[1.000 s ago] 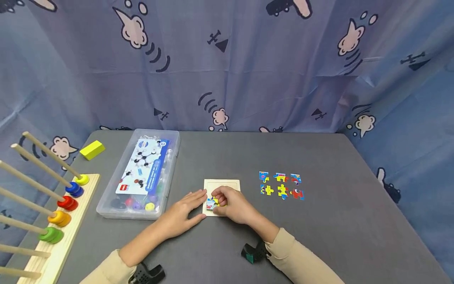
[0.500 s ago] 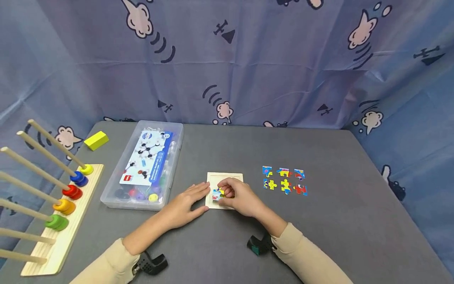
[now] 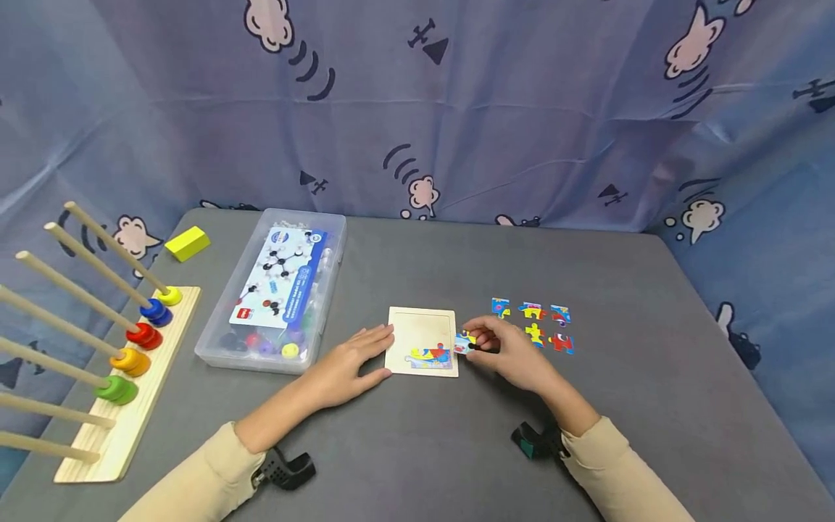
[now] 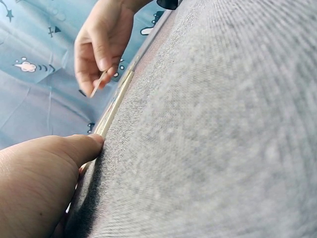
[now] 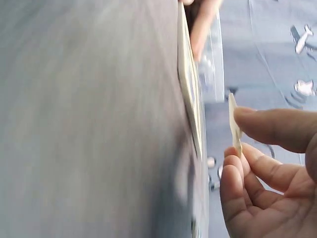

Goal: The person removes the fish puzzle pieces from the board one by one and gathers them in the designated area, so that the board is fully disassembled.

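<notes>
A square wooden puzzle tray (image 3: pixel 417 326) lies on the table, with a few joined puzzle pieces (image 3: pixel 432 357) in its lower right part. My left hand (image 3: pixel 346 368) rests at the tray's left edge, fingers extended; its thumb (image 4: pixel 86 148) touches the tray's side in the left wrist view. Just beyond the right edge, my right hand (image 3: pixel 515 355) pinches a puzzle piece (image 3: pixel 462 344) printed blue, white and yellow. Seen edge-on in the right wrist view, that thin piece (image 5: pixel 233 119) is held between thumb and fingertips, raised above the table.
Several loose puzzle pieces (image 3: pixel 532 311) lie in two rows behind the right hand, which partly covers them. Left of the tray stand a clear plastic molecular model kit box (image 3: pixel 280 283), a wooden peg stand (image 3: pixel 156 348) with coloured rings, and a yellow block (image 3: pixel 188 243).
My right hand has moved right, from over the tray to past its right edge, holding the piece. The joined pieces it covered now show. My left hand stays at the tray; the head view has shifted.
</notes>
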The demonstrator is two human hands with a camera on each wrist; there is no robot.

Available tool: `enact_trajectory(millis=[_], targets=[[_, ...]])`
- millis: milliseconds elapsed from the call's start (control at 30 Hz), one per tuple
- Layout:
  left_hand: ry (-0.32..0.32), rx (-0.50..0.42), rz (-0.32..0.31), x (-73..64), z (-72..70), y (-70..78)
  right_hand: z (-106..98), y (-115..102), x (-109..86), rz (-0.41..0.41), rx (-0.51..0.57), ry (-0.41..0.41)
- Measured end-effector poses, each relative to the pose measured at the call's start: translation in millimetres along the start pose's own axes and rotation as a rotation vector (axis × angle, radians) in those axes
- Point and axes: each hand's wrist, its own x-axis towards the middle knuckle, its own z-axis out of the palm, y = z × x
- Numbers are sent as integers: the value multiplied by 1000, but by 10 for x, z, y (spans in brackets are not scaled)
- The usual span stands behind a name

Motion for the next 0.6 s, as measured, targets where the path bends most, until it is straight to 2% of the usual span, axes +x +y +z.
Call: enact_trajectory(millis=[300,467,600], targets=[[4,-3,15,25,-42,-13,-287,232,-206,9,-16,11],[13,4,15,40,-44,-43,-319,310,-266,25,-48,-18],[-1,0,7,-11,31,-28,-274,370,-353,22,-111,-14]])
